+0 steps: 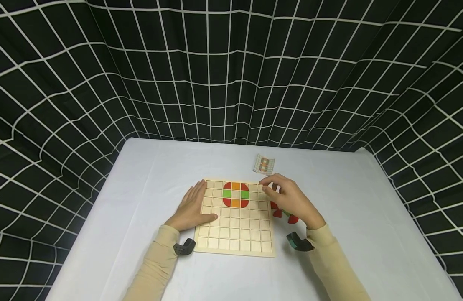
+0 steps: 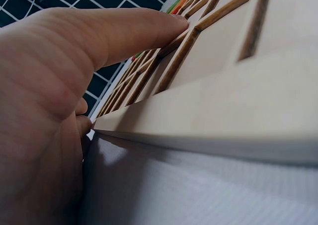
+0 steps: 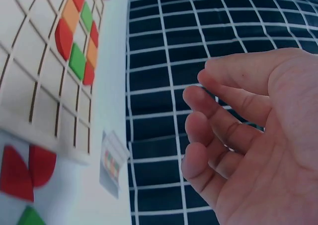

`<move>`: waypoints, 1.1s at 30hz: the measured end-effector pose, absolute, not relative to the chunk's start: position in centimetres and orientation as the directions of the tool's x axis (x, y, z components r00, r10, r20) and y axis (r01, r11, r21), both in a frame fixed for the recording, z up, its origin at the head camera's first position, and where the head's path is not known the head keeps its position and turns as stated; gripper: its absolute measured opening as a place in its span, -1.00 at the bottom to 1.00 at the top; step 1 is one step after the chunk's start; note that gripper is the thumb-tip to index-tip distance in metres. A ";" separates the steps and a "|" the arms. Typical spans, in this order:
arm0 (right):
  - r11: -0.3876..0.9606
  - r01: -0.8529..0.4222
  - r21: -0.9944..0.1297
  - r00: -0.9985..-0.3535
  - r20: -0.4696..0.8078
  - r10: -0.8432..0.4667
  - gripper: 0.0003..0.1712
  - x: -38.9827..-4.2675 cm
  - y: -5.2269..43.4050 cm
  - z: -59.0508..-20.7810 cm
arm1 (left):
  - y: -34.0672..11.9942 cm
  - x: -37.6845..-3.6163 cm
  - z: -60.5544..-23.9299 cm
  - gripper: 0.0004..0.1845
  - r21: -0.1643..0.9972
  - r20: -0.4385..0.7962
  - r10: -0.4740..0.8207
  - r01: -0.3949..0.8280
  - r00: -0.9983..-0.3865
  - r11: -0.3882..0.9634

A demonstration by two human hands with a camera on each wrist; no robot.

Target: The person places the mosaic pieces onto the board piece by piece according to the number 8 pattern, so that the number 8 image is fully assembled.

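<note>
The wooden grid board point(image 1: 235, 234) lies flat near the middle of the white bench point(image 1: 367, 217), its edges roughly square to the bench edges; it is close to square, so no long axis can be told. The left hand point(image 1: 194, 207) rests flat on the board's left edge, fingers straight, pointing away from the person. The right hand point(image 1: 289, 198) hovers at the board's right edge, fingers loosely curled, holding nothing. Loose red and green pieces point(image 3: 25, 173) lie beside that edge. A small card point(image 1: 263, 164) lies beyond the board.

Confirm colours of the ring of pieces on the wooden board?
Red corners with orange and green sides on the ring of pieces, its centre cell bare; clearest in the head view.
</note>
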State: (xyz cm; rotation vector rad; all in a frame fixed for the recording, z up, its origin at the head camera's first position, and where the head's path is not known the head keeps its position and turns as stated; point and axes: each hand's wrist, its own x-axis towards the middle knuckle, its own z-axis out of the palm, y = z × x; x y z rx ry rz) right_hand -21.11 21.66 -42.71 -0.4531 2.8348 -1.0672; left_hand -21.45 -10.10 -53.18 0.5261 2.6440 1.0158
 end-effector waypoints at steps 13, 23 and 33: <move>0.762 -0.167 -0.626 -0.973 -0.021 -0.230 -0.70 -20.8 23.8 -43.9 | -10.1 -21.3 -53.0 0.29 0.682 -0.118 0.420 0.234 -0.900 0.692; 0.799 -0.116 -0.590 -0.976 -0.083 -0.203 -0.71 -20.7 24.5 -45.6 | -10.1 -21.3 -53.1 0.29 0.687 -0.102 0.423 0.244 -0.900 0.684; 0.810 -0.085 -0.580 -0.975 -0.118 -0.187 -0.71 -20.5 24.9 -47.0 | -10.1 -21.4 -53.3 0.29 0.686 -0.097 0.421 0.246 -0.902 0.684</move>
